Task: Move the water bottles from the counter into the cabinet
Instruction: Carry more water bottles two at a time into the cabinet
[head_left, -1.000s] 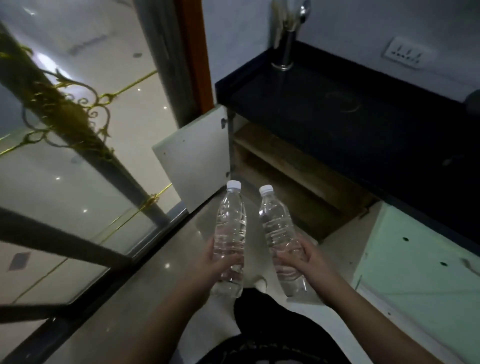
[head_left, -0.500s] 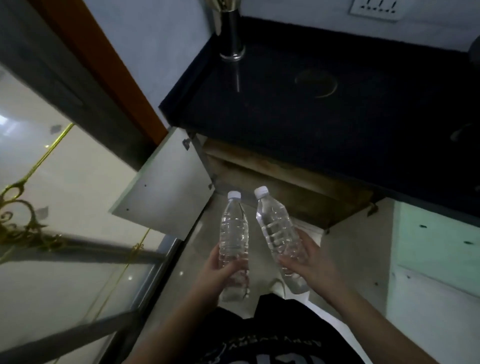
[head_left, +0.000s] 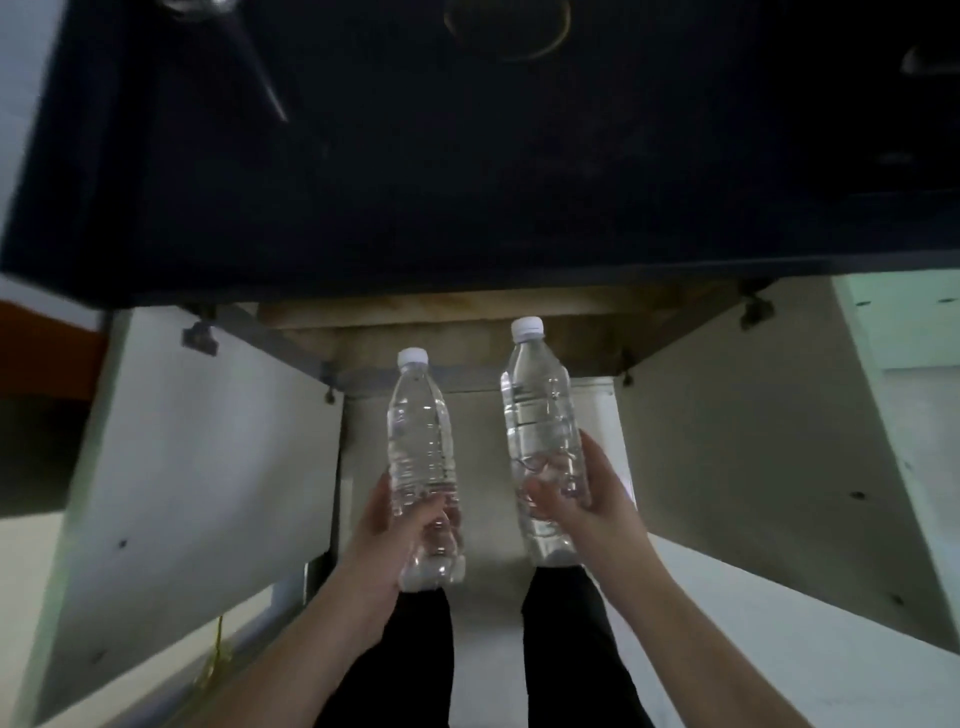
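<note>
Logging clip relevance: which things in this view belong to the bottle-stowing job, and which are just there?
Part of the job:
left bottle, held in the left hand
right bottle, held in the right hand
cabinet, both doors open: left door, right door
dark counter, where the bottles came from

Just there:
faucet base
ring mark on the counter

- Home kitchen or pantry corner, dim.
- Dark stone-like counter (head_left: 467, 171) fills the top, a faint ring mark (head_left: 506, 28) on it.
- Under-counter cabinet (head_left: 467, 332), both white doors (head_left: 197, 467) swung open on hinges (head_left: 200, 338), wooden shelf inside.
- Pale glossy floor (head_left: 779, 649).
- Orange-brown door frame (head_left: 47, 353) at left.
</note>
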